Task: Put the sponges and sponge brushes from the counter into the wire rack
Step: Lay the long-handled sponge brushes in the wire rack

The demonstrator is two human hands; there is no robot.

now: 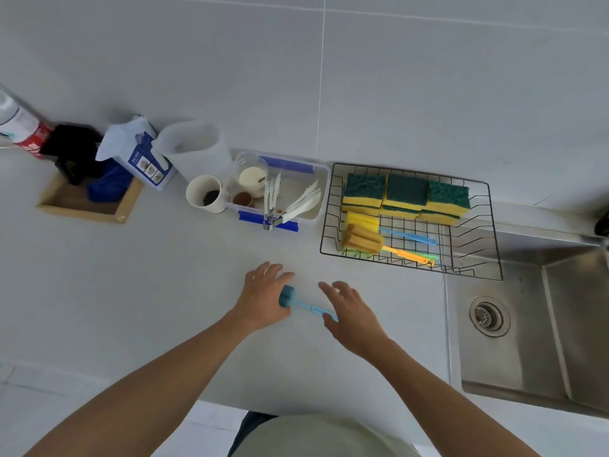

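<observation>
Blue sponge brush (304, 304) on the desk (164, 275); left hand (263, 298) and right hand (354, 313) both spread, grip apart. Pinch handle, lift level, lay beside brushes in wire rack (491, 225).

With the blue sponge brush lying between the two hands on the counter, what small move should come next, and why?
Probably close the right hand on the handle of the blue sponge brush and lift it toward the wire rack. It appears to be the only sponge item left on the counter; the green-and-yellow sponges and other sponge brushes already lie in the rack. Both hands look open.
</observation>
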